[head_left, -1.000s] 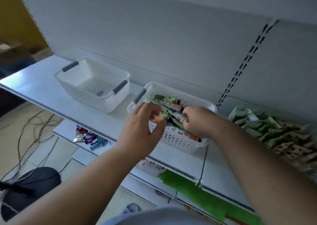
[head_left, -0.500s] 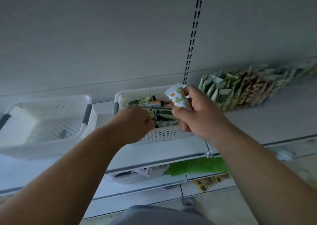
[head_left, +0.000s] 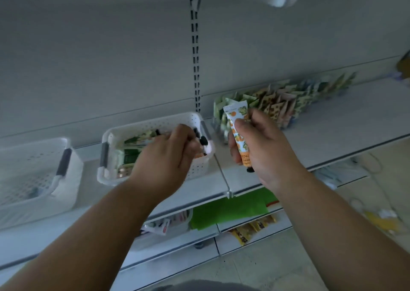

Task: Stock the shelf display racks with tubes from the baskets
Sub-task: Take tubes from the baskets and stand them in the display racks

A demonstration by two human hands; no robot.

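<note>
Many tubes already stand packed in a row in the display rack along the back of the shelf, while the white basket beside it holds several more, so the stocking looks well under way but unfinished; a second basket further left shows little inside. The right hand grips one orange-printed tube just in front of the rack's near end, its long axis near upright, flat crimped end up and dark cap down. The left hand is curled over the basket, apparently pinching more dark-capped tubes.
</note>
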